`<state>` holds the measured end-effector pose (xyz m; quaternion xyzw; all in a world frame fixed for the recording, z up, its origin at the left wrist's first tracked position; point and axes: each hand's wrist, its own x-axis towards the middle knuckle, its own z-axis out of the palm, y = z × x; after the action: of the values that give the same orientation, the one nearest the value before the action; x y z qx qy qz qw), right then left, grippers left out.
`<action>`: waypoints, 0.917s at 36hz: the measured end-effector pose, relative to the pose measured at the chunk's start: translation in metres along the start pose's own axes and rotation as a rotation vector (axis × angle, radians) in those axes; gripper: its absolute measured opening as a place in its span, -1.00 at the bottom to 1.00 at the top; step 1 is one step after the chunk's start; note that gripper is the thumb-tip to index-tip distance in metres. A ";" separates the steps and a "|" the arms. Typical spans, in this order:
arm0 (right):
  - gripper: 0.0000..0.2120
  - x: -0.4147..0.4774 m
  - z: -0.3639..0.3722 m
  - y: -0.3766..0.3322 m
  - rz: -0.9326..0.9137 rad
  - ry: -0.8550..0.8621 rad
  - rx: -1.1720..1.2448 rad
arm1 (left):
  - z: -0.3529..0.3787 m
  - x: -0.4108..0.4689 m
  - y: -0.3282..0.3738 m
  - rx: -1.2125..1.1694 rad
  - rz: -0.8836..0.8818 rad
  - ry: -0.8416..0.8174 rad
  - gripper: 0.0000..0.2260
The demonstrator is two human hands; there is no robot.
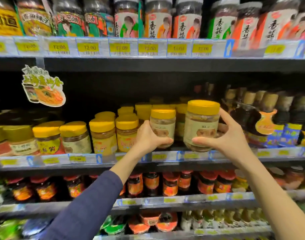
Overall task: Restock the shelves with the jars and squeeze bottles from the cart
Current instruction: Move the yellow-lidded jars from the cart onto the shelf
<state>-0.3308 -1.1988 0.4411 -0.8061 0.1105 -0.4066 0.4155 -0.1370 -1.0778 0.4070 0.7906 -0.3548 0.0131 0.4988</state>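
Note:
Both hands are raised to the middle shelf (pixel 165 157), each holding a yellow-lidded clear jar with a pale label. My left hand (pixel 149 136) grips the smaller-looking jar (pixel 163 124) from its left side and below, at the shelf's front edge. My right hand (pixel 225 135) holds the nearer jar (pixel 202 122) with the thumb under its front and fingers behind it, just above the shelf lip. More yellow-lidded jars (pixel 125 129) stand in rows to the left and behind. The cart is out of view.
Dark sauce bottles (pixel 269 118) crowd the shelf just right of my right hand. A cardboard promo tag (pixel 43 87) hangs at upper left. Tall jars (pixel 158 19) fill the shelf above; red-lidded jars (pixel 169 183) line the shelf below. A dark gap lies above the yellow jars.

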 end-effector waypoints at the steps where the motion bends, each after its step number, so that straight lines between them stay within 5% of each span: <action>1: -0.09 0.002 -0.002 0.003 -0.001 -0.015 0.005 | 0.003 0.001 0.000 0.028 -0.012 0.007 -0.29; 20: -0.15 0.015 -0.008 0.030 -0.020 -0.135 0.082 | 0.010 -0.003 -0.009 0.280 -0.179 -0.033 -0.41; 26: -0.14 0.018 0.001 0.033 -0.047 -0.158 0.078 | 0.005 -0.009 -0.002 0.423 -0.226 -0.007 -0.23; 33: -0.09 0.018 0.005 0.036 -0.041 -0.176 0.092 | 0.004 -0.014 0.010 0.564 -0.219 0.000 -0.31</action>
<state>-0.3096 -1.2273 0.4221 -0.8208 0.0383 -0.3471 0.4521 -0.1542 -1.0756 0.4074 0.9315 -0.2499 0.0575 0.2579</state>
